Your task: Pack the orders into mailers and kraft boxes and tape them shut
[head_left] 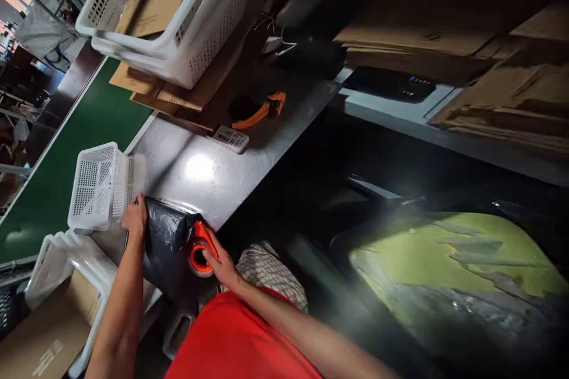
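A black plastic mailer bag with a bulging, wrinkled top lies at the metal bench's near edge. My left hand is closed on its left edge, thumb up, with the other fingers partly hidden. My right hand is wrapped round an orange tape dispenser, held against the bag's right side. Its roll of tape faces me. Just beyond my left hand stands a small white perforated basket.
White stacked crates with cardboard sit on flat cartons at the back. A labelled white box and an orange-handled tool lie on the metal bench. More baskets stand lower left; a yellow-green bag is right.
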`<state>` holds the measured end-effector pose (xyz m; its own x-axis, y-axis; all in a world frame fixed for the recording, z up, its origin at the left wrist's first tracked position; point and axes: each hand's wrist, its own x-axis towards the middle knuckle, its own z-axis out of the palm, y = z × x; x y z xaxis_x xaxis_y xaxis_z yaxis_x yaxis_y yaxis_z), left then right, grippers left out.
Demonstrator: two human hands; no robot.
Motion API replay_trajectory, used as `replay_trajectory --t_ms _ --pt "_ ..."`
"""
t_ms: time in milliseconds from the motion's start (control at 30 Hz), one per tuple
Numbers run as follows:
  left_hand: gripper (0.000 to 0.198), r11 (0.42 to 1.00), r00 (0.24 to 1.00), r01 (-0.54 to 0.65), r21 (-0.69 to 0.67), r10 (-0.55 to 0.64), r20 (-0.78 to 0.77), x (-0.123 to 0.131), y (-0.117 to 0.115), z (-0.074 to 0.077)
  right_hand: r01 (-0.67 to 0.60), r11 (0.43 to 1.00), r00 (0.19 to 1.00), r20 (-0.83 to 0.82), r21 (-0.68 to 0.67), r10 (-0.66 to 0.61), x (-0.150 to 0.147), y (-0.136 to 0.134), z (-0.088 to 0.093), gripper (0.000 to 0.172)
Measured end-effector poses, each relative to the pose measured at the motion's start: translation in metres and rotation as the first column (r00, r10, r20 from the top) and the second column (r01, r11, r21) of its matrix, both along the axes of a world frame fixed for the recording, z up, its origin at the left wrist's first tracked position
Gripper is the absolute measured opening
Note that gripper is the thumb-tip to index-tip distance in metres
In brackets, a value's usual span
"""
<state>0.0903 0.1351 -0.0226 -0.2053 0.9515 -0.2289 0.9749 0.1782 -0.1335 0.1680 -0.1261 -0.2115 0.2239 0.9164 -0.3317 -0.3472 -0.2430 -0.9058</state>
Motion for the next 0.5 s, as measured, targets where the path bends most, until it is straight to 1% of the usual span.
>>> replay_trajectory --t_ms 33,100,167,200,267,300,333,367,400,433,467,500 --pt "0.096 0.999 0.999 -0.051 0.0 0.051 -0.007 -0.011 -0.002 0.005 -0.046 0.999 0.998 0.037 -0.01 0.047 0.016 0.022 0.006 0.085" --pt "0.098 0.993 0.993 -0.119 -0.008 0.119 -0.014 -0.033 -0.01 0.009 -0.185 0.982 0.978 0.094 -0.031 0.187 0.055 0.074 0.019 0.077" --pt "0.094 0.99 0.99 -0.142 -0.022 0.142 -0.014 -0.057 -0.028 0.005 -0.295 0.955 0.951 0.087 -0.025 0.296 0.093 0.128 0.028 0.068" --pt "0.09 0.991 0.991 -0.134 -0.017 0.134 -0.016 -0.069 -0.043 -0.002 -0.348 0.937 0.935 0.07 -0.011 0.348 0.107 0.153 0.031 0.063" --pt "0.077 0.998 0.997 -0.066 0.013 0.066 -0.027 -0.094 -0.082 -0.022 -0.459 0.888 0.888 0.034 0.023 0.459 0.126 0.195 0.032 0.054" --pt "0.074 0.993 0.997 0.063 0.096 -0.059 -0.04 -0.105 -0.105 -0.033 -0.511 0.859 0.86 0.018 0.04 0.511 0.13 0.212 0.031 0.051" --pt "0.072 0.963 0.97 0.243 0.118 -0.24 -0.04 -0.113 -0.129 -0.044 -0.556 0.829 0.831 0.005 0.055 0.557 0.133 0.225 0.03 0.048" --pt "0.068 0.86 0.866 0.498 0.114 -0.5 -0.012 -0.117 -0.152 -0.052 -0.593 0.802 0.804 -0.004 0.065 0.595 0.133 0.235 0.029 0.046" --pt "0.062 0.633 0.629 0.769 0.088 -0.774 0.07 -0.116 -0.172 -0.059 -0.622 0.78 0.781 -0.009 0.071 0.624 0.134 0.243 0.027 0.046" --pt "0.056 0.305 0.29 0.951 0.057 -0.938 0.188 -0.109 -0.187 -0.062 -0.644 0.761 0.763 -0.012 0.074 0.647 0.134 0.249 0.026 0.047" --pt "0.052 -0.016 -0.029 0.999 0.047 -0.957 0.29 -0.096 -0.197 -0.064 -0.663 0.745 0.746 -0.014 0.077 0.666 0.134 0.253 0.025 0.047" --pt "0.047 -0.243 -0.241 0.969 0.038 -0.904 0.352 -0.078 -0.201 -0.064 -0.677 0.731 0.733 -0.015 0.08 0.68 0.135 0.255 0.024 0.048"
